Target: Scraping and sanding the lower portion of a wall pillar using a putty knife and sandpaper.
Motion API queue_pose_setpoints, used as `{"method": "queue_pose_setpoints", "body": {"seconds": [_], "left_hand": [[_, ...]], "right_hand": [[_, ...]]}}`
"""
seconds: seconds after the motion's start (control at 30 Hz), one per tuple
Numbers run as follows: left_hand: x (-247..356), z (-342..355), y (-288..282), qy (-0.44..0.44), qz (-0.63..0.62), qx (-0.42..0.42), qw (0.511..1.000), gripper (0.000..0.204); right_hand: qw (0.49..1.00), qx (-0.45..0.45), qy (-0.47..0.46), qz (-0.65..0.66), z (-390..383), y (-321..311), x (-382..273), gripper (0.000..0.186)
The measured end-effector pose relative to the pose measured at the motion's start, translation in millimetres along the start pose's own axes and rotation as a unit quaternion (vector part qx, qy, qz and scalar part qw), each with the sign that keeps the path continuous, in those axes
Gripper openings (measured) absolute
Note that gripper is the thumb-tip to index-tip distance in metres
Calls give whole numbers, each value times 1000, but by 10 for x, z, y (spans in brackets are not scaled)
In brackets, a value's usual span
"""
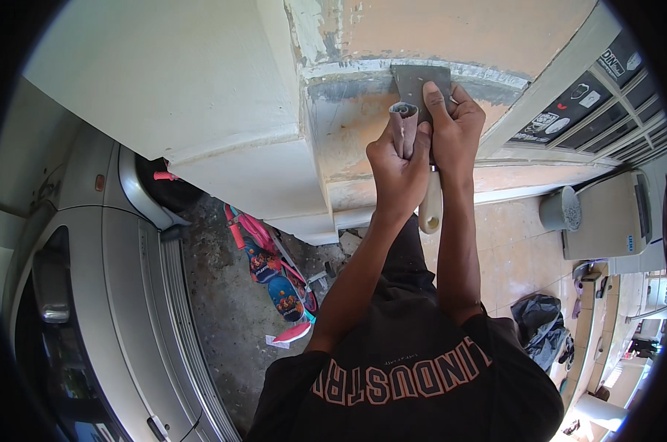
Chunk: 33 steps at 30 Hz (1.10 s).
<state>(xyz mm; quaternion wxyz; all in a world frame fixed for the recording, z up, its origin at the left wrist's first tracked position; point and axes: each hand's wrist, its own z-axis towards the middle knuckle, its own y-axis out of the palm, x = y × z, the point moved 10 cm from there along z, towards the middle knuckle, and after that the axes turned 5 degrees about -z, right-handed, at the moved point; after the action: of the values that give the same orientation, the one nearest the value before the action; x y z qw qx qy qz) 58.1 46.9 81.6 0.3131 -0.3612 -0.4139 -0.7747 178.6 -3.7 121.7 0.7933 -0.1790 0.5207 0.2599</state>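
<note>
My left hand (399, 173) is closed around a rolled grey-brown sheet (403, 121) that looks like sandpaper. Its thumb lies up against the blade of a putty knife. My right hand (457, 132) grips this putty knife (414, 76), thumb flat on the wide dark blade and fingers behind it. The cream handle (431, 210) hangs below, between my wrists, with a hole at its end. The blade's top edge meets a white and grey patched band (355, 70) on the peach wall (451, 33); whether it presses there I cannot tell.
A white pillar (237, 177) juts out on the left. Beyond it stand a silver car (97, 243) and a pink child's bike or scooter (263, 250) on rough concrete. At right are a barred window (591, 103), a bucket (562, 210), a pale appliance (613, 221) and a black plastic bag (539, 328).
</note>
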Motion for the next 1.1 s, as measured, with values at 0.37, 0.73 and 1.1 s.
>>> {"method": "queue_pose_setpoints", "body": {"seconds": [0.37, 0.73, 1.1], "left_hand": [[32, -20, 1, -21, 20, 47, 998, 13], [-121, -160, 598, -78, -47, 7, 996, 14], [-296, -12, 575, 44, 10, -4, 999, 25]], "right_hand": [[1000, -10, 20, 17, 13, 8, 10, 19], [988, -17, 121, 99, 117, -537, 130, 18], [999, 32, 17, 38, 214, -611, 129, 23]]}}
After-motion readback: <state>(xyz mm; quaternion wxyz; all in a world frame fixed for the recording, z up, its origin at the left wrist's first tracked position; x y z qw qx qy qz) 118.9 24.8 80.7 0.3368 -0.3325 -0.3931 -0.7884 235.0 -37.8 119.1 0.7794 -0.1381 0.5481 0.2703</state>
